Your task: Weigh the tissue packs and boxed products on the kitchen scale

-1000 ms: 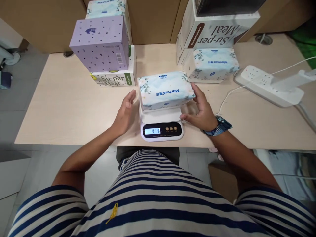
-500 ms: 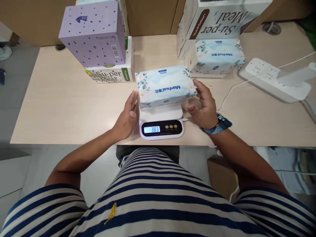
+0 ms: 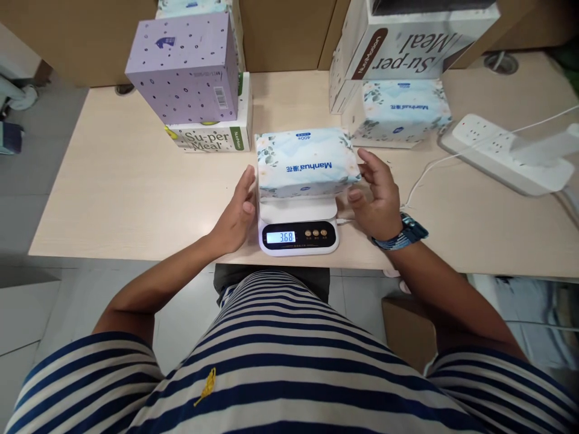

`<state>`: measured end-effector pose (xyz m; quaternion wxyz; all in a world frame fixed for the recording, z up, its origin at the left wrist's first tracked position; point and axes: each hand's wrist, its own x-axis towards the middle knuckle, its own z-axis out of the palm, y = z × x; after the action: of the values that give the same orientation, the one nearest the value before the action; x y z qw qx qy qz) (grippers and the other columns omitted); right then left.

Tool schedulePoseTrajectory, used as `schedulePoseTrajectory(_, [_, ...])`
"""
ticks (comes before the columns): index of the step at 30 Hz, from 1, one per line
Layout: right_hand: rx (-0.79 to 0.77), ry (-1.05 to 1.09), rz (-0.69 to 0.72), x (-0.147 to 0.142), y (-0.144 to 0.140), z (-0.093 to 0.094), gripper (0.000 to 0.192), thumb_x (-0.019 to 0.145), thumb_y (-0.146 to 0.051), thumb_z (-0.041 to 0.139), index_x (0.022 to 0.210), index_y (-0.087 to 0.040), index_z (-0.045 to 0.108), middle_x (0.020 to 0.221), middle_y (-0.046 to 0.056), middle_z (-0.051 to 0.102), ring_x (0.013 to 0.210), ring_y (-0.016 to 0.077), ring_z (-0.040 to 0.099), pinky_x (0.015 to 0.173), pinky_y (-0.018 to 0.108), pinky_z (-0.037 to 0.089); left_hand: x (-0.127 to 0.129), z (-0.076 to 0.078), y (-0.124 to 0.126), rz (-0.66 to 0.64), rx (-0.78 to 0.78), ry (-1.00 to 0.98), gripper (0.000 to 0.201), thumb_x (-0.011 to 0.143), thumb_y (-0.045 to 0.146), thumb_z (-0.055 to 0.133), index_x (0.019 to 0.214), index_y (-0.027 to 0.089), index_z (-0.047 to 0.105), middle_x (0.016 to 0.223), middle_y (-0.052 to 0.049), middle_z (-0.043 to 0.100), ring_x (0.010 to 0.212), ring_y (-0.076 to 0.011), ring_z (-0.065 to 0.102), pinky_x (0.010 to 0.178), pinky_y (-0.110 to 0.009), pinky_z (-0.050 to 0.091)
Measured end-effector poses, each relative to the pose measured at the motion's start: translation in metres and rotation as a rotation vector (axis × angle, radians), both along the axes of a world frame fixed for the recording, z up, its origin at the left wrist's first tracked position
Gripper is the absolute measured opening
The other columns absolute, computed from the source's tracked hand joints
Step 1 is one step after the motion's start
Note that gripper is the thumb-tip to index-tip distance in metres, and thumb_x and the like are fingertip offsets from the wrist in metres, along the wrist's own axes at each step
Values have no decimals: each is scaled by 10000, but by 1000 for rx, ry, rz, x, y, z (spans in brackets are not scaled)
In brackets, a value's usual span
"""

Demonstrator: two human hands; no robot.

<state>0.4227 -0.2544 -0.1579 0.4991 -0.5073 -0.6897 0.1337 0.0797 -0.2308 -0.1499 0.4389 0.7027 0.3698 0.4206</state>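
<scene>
A pale blue tissue pack [image 3: 307,158] with flower print and the word Manhua lies on a white digital kitchen scale [image 3: 298,209]. The scale's lit display [image 3: 281,237] shows digits that look like 368. To the pack's left is my left hand [image 3: 234,214], its fingers stretched out and its thumb raised. My right hand [image 3: 376,199] stays by the pack's right end, fingers and thumb apart and slightly curved. Neither hand grips the pack; whether a fingertip touches it I cannot tell.
At the back left, a purple spotted box [image 3: 185,72] sits on a white Su-per Meal box [image 3: 212,137]. Back right, another tissue pack [image 3: 407,108] stands below a larger Su-per Meal box [image 3: 420,45]. A white power strip [image 3: 493,144] with cables lies at the right.
The display went from about 383 to about 368. The pack's right end looks lower, and both hands are slightly farther from its sides. The whole view has shifted a little.
</scene>
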Motion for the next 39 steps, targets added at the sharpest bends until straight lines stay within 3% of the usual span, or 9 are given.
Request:
schedulePoseTrajectory(4, [39, 31, 19, -3, 0, 2, 854, 985, -832, 598, 1663, -314, 559, 1343, 111, 766, 1234, 327, 777, 1109, 540, 648, -10, 4, 1, -52, -100, 30, 848, 1054, 860, 282, 1794, 456, 187, 1938, 12, 122, 1803, -377, 95, 1420, -632, 333])
schedulePoseTrajectory(8, [9, 28, -11, -7, -1, 8, 893, 970, -866, 583, 1643, -280, 586, 1342, 134, 780, 1228, 336, 780, 1115, 549, 649, -16, 8, 2, -78, -43, 85, 830, 1070, 836, 269, 1803, 481, 110, 1946, 0, 36, 1799, -404, 90, 1404, -645, 345])
schedulePoseTrajectory(17, [-30, 101, 25, -18, 4, 15, 871, 965, -880, 572, 1622, -308, 576, 1479, 164, 738, 1261, 346, 766, 1138, 590, 649, -22, 11, 2, -36, 155, 89, 787, 1084, 814, 274, 1792, 530, 83, 1944, -33, 53, 1779, -438, 189, 1350, -710, 394])
schedulePoseTrajectory(25, [-14, 143, 9, -15, 1, 9, 867, 977, -879, 536, 1656, -340, 512, 1522, 144, 704, 1382, 374, 709, 1177, 611, 617, -20, 8, 4, -36, 144, 111, 833, 1056, 855, 254, 1794, 517, 63, 1946, -31, 33, 1789, -421, 152, 1375, -675, 367])
schedulePoseTrajectory(35, [-19, 210, 22, -11, 4, 5, 828, 961, -859, 597, 1636, -386, 521, 1592, 102, 656, 1380, 351, 713, 1247, 615, 563, -16, 11, 3, -6, 117, 71, 840, 1053, 860, 268, 1796, 498, 118, 1944, -29, 63, 1790, -427, 146, 1396, -696, 309])
schedulePoseTrajectory(37, [-38, 285, 4, -16, -2, 12, 780, 964, -820, 646, 1645, -466, 505, 1708, 38, 567, 1498, 346, 639, 1320, 616, 493, -12, 13, -3, 11, 78, 41, 885, 1033, 888, 299, 1797, 468, 151, 1944, -38, 68, 1793, -425, 131, 1409, -693, 283])
schedulePoseTrajectory(39, [-109, 427, -31, -30, -16, 23, 754, 982, -788, 656, 1665, -541, 455, 1815, -55, 434, 1670, 311, 461, 1410, 596, 379, -6, 18, -16, 47, -11, -27, 882, 1035, 890, 274, 1791, 442, 203, 1939, -45, 109, 1795, -403, 139, 1427, -679, 260])
